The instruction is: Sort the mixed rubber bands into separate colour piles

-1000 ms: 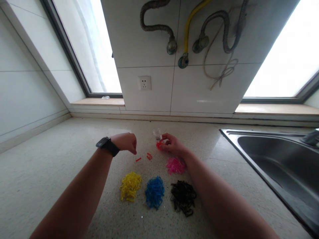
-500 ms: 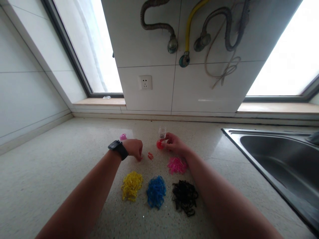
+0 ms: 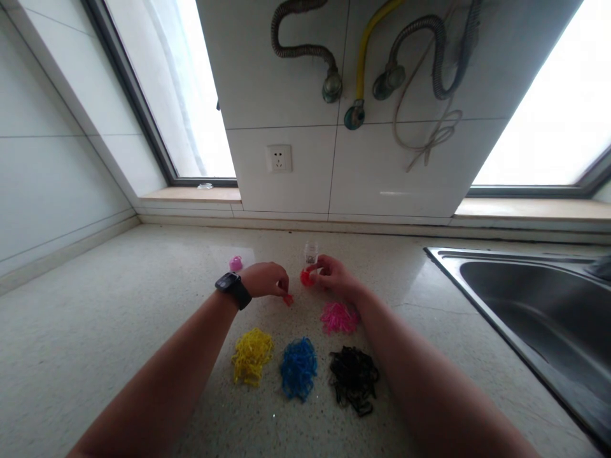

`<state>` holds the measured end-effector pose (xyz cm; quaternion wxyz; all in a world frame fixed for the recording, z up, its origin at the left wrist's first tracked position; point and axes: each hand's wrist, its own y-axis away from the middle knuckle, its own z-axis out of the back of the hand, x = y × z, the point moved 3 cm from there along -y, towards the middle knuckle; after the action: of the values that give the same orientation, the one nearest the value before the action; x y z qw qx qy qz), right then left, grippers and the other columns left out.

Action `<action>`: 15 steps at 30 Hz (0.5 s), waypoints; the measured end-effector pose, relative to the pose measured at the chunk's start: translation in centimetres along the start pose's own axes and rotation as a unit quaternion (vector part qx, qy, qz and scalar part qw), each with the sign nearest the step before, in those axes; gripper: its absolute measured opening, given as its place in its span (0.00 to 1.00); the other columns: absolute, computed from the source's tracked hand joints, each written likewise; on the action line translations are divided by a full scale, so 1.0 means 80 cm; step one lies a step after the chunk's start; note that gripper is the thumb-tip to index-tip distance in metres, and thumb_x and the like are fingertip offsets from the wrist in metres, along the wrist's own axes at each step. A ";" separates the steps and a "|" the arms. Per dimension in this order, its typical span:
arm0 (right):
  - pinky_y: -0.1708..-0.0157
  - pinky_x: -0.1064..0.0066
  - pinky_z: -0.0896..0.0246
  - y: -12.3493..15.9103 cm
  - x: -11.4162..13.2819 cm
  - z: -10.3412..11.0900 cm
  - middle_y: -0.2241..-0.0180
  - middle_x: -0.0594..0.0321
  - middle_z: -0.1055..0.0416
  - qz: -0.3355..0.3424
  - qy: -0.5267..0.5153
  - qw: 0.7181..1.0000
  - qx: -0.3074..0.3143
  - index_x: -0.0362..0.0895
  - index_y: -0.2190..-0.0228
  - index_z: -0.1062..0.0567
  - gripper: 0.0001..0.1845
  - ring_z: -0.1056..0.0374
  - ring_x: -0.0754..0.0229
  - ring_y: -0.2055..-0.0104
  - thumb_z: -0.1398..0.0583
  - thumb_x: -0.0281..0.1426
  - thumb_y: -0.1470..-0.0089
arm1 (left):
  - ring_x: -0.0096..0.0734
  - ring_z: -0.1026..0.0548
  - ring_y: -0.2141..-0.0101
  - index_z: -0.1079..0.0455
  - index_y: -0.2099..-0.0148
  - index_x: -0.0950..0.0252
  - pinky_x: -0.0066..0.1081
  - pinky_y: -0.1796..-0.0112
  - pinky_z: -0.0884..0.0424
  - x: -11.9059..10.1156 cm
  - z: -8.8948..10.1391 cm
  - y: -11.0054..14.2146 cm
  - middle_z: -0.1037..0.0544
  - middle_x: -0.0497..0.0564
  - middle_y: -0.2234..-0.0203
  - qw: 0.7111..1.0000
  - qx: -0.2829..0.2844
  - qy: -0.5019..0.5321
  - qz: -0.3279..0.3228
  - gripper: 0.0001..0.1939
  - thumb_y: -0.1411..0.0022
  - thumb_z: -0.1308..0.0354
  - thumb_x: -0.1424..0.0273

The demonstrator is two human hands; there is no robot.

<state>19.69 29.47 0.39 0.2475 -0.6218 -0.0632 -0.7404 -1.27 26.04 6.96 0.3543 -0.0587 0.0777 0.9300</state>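
Observation:
My left hand (image 3: 267, 280), with a dark watch on its wrist, has its fingers pinched down at small red rubber bands (image 3: 288, 299) on the counter. Fingers of my right hand (image 3: 331, 273) are closed around the side of a small clear jar (image 3: 311, 252). Red rubber bands (image 3: 306, 278) show at the jar's near end. In front of the hands lie loose piles of rubber bands: pink (image 3: 338, 317), yellow (image 3: 252, 356), blue (image 3: 298, 369) and black (image 3: 354, 378). The pink pile is just below my right wrist.
Behind my left hand sits a small pink object (image 3: 235, 263), perhaps a lid. A steel sink (image 3: 443, 267) is set into the speckled counter (image 3: 119, 305) at right. The tiled wall behind carries a socket (image 3: 279, 158) and hoses (image 3: 360, 63).
My left hand has moved right and slightly up, and its fingertips now reach the red bands that lay apart from it. My right hand and the jar have stayed in place.

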 end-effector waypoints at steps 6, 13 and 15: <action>0.79 0.75 0.39 0.000 -0.005 0.001 0.55 0.57 0.24 -0.006 0.000 1.000 -0.001 0.45 0.59 0.30 0.21 0.38 0.68 0.76 0.33 0.38 0.53 | 0.29 0.23 0.66 0.20 0.58 0.59 0.25 0.61 0.34 -0.002 -0.002 0.002 0.19 0.47 0.67 1.000 0.007 0.014 -0.022 0.11 0.39 0.39 0.62; 0.79 0.75 0.39 0.000 -0.004 0.002 0.56 0.57 0.25 -0.006 0.010 1.000 0.001 0.45 0.58 0.29 0.20 0.39 0.68 0.76 0.33 0.38 0.52 | 0.32 0.24 0.66 0.20 0.60 0.59 0.26 0.65 0.34 -0.006 -0.003 0.003 0.20 0.49 0.67 1.000 0.021 0.008 -0.009 0.16 0.44 0.36 0.54; 0.79 0.75 0.39 0.000 -0.005 0.002 0.56 0.57 0.25 -0.003 0.008 1.000 0.002 0.45 0.58 0.29 0.20 0.39 0.68 0.76 0.33 0.38 0.52 | 0.31 0.24 0.66 0.20 0.61 0.59 0.26 0.65 0.34 -0.006 -0.004 0.003 0.20 0.49 0.67 1.000 0.020 0.005 -0.011 0.13 0.43 0.37 0.57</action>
<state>19.85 29.67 0.05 0.2475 -0.6149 -0.0644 -0.7460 -1.02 25.50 6.78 0.3651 -0.0575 0.0979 0.9240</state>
